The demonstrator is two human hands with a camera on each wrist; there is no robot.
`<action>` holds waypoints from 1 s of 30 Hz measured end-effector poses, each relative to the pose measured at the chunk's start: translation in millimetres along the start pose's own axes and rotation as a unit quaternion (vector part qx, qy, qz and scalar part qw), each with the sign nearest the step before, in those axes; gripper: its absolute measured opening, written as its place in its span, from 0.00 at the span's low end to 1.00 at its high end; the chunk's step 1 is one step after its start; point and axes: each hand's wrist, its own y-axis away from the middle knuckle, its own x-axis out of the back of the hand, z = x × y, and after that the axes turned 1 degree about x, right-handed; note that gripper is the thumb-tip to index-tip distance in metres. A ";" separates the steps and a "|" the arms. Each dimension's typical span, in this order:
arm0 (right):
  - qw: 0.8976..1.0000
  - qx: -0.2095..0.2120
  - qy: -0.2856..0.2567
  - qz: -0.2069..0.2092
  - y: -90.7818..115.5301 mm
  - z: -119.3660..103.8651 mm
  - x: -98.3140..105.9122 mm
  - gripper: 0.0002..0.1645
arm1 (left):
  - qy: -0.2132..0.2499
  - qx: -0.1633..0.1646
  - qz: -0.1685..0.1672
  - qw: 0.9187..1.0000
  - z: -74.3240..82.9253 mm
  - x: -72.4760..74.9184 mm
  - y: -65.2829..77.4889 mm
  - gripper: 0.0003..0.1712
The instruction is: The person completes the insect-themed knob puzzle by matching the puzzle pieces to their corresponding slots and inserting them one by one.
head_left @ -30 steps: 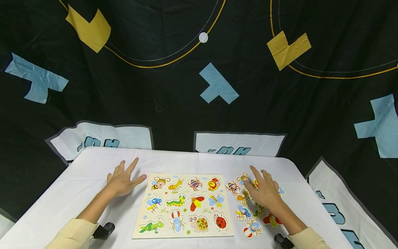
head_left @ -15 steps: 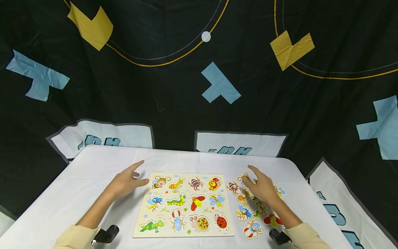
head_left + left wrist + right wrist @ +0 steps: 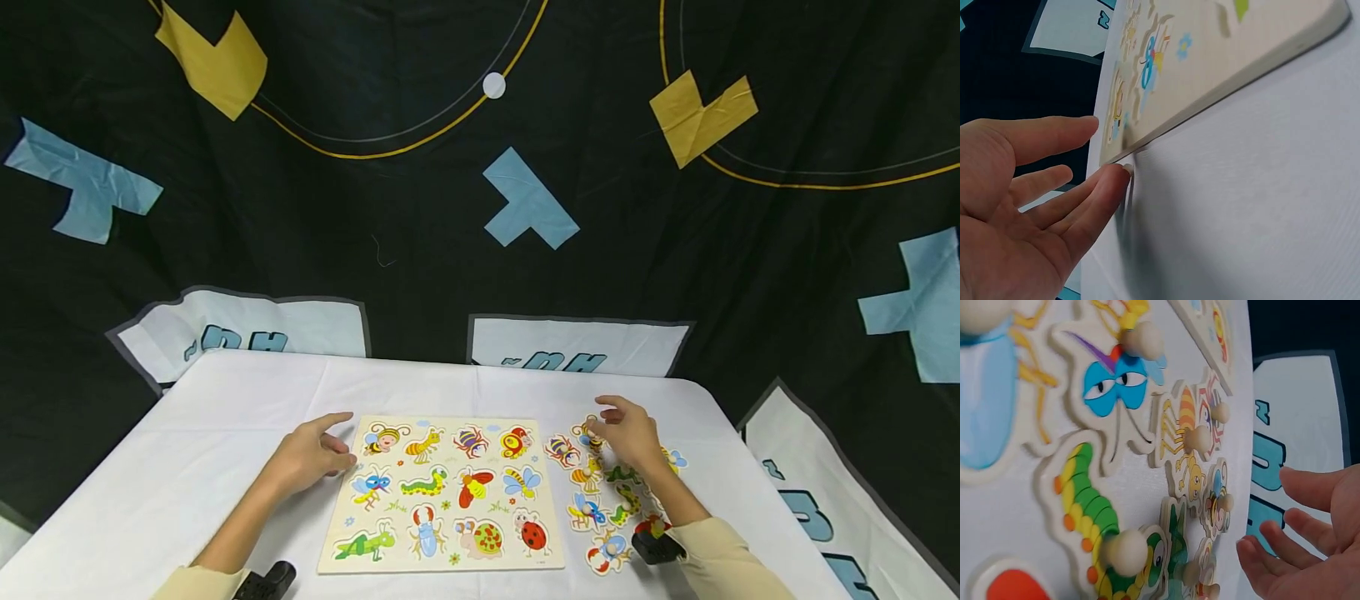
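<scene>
A wooden peg puzzle board (image 3: 450,500) printed with insects and other small creatures lies flat on the table. My left hand (image 3: 303,458) is at its upper left corner, holding nothing; a fingertip is right at the board edge in the left wrist view. To the board's right lies a cluster of knobbed puzzle pieces. My right hand (image 3: 632,435) hovers at the far end of that cluster, thumb and fingers apart with nothing between them, nearest the bee piece (image 3: 1216,503). Closer to the right wrist camera lie the caterpillar piece (image 3: 1085,494) and the mosquito piece (image 3: 1116,387).
The pieces lie close together, with the spider piece (image 3: 562,452) beside the board and the stag beetle piece (image 3: 609,552) nearest the person. A white cloth (image 3: 420,387) covers the table. Behind hangs a black curtain (image 3: 420,217) with blue and yellow shapes.
Spread fingers on both hands have drawn in. The left hand has moved right and nearer the board; the right hand has shifted slightly left over the far pieces.
</scene>
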 end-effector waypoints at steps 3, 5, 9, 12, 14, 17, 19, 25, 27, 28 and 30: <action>1.000 -0.012 -0.015 0.007 -4.1 1.9 -0.9 0.27 | 0.004 0.001 0.002 1.000 -1.5 -2.4 0.8 0.42; 1.000 -0.019 -0.021 0.011 -6.2 3.5 -1.6 0.26 | 0.009 0.004 0.001 1.000 -1.7 -3.5 1.5 0.42; 0.999 -0.034 -0.034 0.008 -8.3 7.3 -3.0 0.24 | 0.016 0.007 -0.002 1.000 -1.8 -5.1 3.6 0.42; 0.998 -0.045 -0.044 0.002 -8.0 9.9 -3.4 0.23 | 0.019 0.011 -0.001 1.000 -2.8 -6.0 5.0 0.40; 0.997 -0.053 -0.049 -0.005 -7.5 11.5 -3.8 0.22 | 0.021 0.014 0.001 1.000 -3.8 -6.4 5.6 0.39; 0.996 -0.064 -0.056 -0.015 -6.7 13.0 -4.7 0.22 | 0.022 0.026 0.007 0.999 -5.5 -7.2 6.5 0.38; 0.996 -0.072 -0.058 -0.021 -6.8 14.3 -5.8 0.22 | 0.025 0.029 0.011 0.999 -6.5 -7.7 6.7 0.36; 0.994 -0.082 -0.059 -0.030 -8.3 18.5 -9.3 0.21 | 0.044 0.033 0.019 0.998 -8.9 -9.3 6.3 0.33; 0.994 -0.084 -0.058 -0.031 -8.6 19.9 -10.5 0.20 | 0.048 0.034 0.020 0.998 -9.6 -9.5 6.4 0.33; 0.994 -0.083 -0.056 -0.031 -8.7 20.7 -11.0 0.20 | 0.050 0.034 0.021 0.998 -10.0 -9.5 6.5 0.33; 0.994 -0.089 -0.055 -0.033 -8.7 21.2 -11.9 0.20 | 0.052 0.035 0.022 0.998 -10.5 -9.2 6.4 0.32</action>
